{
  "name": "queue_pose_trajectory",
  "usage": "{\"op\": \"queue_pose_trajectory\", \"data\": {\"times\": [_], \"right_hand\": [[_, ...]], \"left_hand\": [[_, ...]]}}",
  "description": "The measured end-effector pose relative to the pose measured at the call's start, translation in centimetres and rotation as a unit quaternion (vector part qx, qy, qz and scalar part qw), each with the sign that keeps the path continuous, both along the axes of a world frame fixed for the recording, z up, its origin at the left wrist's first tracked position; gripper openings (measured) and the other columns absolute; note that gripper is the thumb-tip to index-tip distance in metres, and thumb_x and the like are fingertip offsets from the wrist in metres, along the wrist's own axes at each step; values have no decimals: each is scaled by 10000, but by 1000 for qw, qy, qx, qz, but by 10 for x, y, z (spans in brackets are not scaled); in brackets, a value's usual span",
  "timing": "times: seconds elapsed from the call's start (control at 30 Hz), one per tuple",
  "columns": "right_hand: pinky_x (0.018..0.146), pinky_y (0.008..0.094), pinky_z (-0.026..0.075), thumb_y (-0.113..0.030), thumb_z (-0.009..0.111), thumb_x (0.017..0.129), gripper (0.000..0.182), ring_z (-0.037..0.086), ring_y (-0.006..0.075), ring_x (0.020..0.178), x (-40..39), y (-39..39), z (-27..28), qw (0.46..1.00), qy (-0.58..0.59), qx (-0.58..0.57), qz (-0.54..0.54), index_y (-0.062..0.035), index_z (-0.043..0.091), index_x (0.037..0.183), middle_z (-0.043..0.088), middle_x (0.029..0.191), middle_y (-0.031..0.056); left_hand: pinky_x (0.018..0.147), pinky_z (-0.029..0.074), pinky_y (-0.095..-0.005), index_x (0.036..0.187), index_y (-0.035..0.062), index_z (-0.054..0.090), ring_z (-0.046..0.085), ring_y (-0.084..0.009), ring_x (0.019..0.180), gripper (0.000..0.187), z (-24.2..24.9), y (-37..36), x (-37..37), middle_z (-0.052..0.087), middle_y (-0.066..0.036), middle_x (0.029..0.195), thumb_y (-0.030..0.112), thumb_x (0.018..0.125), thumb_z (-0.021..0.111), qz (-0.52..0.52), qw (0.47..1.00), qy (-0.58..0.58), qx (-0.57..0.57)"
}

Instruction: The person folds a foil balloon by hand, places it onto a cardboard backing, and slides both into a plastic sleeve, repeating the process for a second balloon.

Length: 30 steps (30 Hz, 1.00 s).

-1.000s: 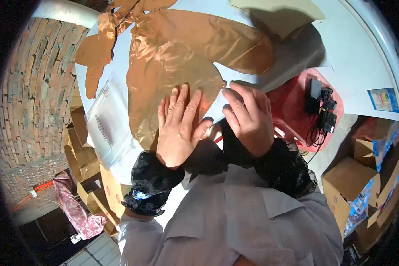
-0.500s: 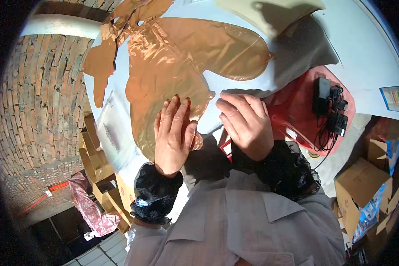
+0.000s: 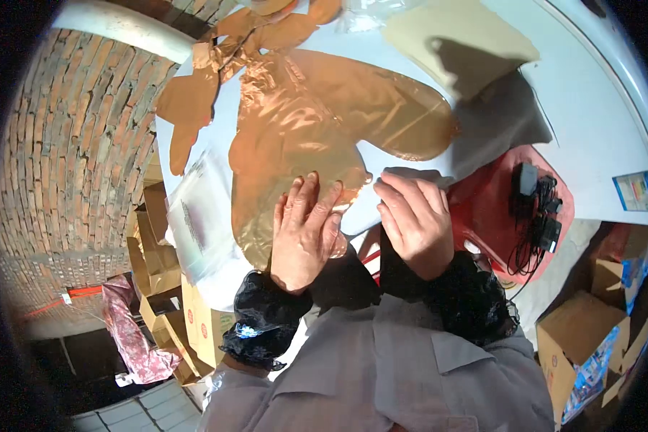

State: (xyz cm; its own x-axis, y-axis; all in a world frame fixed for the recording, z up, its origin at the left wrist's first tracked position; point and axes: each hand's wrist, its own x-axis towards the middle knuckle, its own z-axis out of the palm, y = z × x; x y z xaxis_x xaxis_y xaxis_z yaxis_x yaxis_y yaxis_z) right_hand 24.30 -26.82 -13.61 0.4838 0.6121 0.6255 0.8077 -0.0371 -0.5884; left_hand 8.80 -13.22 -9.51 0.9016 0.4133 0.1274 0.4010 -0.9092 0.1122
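Observation:
A large copper-coloured foil balloon (image 3: 295,144), flat and uninflated with rounded lobes, lies on the white table (image 3: 590,165). My left hand (image 3: 304,234) rests palm down on its near lobe, fingers spread. Just right of a small tab on the balloon's edge is my right hand (image 3: 416,223). Its fingers are stretched out and loosely bent, with nothing visible in them; the thumb's tip is partly hidden. More copper foil pieces (image 3: 187,101) join the balloon at a crinkled spot on the far left.
Clear plastic bags (image 3: 201,212) lie at the table's left edge. A red stool (image 3: 475,216) carries black power adapters (image 3: 536,209). Beige sheet material (image 3: 461,43) lies at the back. Cardboard boxes (image 3: 583,331) stand at lower right, with more boxes (image 3: 201,324) at left beside a brick wall (image 3: 72,158).
The view has shifted, so the balloon and table appear lower and further right. My left fingers are spread wider on the foil. My right hand stays close to the balloon's edge.

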Motion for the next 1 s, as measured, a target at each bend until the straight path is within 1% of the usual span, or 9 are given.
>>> {"op": "queue_pose_trajectory", "data": {"times": [0.17, 0.3, 0.4, 0.57, 0.67, 0.77, 0.87, 0.9, 1.0], "right_hand": [[866, 401, 471, -44, 658, 808, 277, 571, 311, 983, 6, 16, 20, 999, 28, -1, 40, -15, 654, 1083, 634, 1137, 118], [866, 393, 485, -73, 656, 828, 326, 564, 314, 1018, 8, 52, 30, 997, -23, -20, 74, -20, 622, 1147, 614, 1168, 104], [863, 392, 493, -92, 648, 847, 302, 566, 310, 1027, 9, 74, 29, 994, -47, -55, 80, -22, 629, 1141, 617, 1158, 102], [864, 394, 492, -140, 634, 876, 278, 553, 328, 1039, 49, 106, 37, 985, -119, -59, 110, -15, 636, 1124, 620, 1154, 113], [863, 389, 492, -145, 610, 898, 269, 588, 317, 1024, 91, 134, 54, 983, -116, -94, 111, -15, 635, 1132, 645, 1123, 135], [855, 383, 495, -162, 578, 917, 264, 635, 290, 985, 145, 189, 49, 968, 13, -153, 198, -15, 636, 1128, 676, 1058, 156], [844, 370, 501, -180, 551, 925, 269, 666, 258, 963, 165, 231, 47, 962, 4, -203, 180, -18, 641, 1120, 693, 1001, 171], [842, 382, 501, -200, 559, 918, 271, 660, 294, 987, 170, 245, 44, 958, 29, -196, 205, -31, 651, 1108, 686, 1018, 183], [836, 411, 497, -208, 562, 911, 260, 644, 338, 997, 176, 287, 36, 962, -91, -186, 179, -32, 658, 1076, 680, 1029, 190]], "left_hand": [[1106, 298, -520, 1385, 177, 526, 377, -380, 1364, 436, 3, -3, 0, 416, -176, 1462, 233, 953, 559, 13, 1000, -4, -19], [1109, 296, -528, 1331, 172, 559, 364, -378, 1372, 391, 1, -5, -1, 416, -173, 1461, 241, 947, 563, 28, 999, -31, -33], [1106, 301, -524, 1321, 174, 562, 364, -374, 1374, 384, -2, -5, -4, 416, -163, 1463, 242, 942, 565, 26, 999, -36, -24], [1106, 298, -524, 1372, 234, 530, 392, -349, 1352, 452, -7, -3, -6, 421, -137, 1461, 245, 923, 581, 22, 998, -61, -15], [1103, 299, -524, 1373, 240, 528, 391, -343, 1354, 457, -12, -3, -8, 420, -131, 1462, 241, 920, 582, 26, 997, -77, -10], [1100, 291, -532, 1361, 225, 539, 394, -347, 1346, 467, -13, -5, -8, 423, -124, 1460, 225, 898, 596, 32, 994, -104, -26], [1105, 279, -531, 1351, 204, 549, 395, -347, 1345, 476, -15, -5, -8, 434, -122, 1452, 222, 880, 611, 36, 991, -122, -33], [1107, 275, -531, 1352, 205, 549, 392, -343, 1350, 480, -15, -5, -8, 433, -120, 1455, 225, 876, 614, 38, 991, -122, -35], [1112, 266, -531, 1356, 211, 549, 387, -335, 1362, 493, -14, -4, -9, 428, -113, 1466, 232, 868, 619, 41, 991, -121, -45]]}}
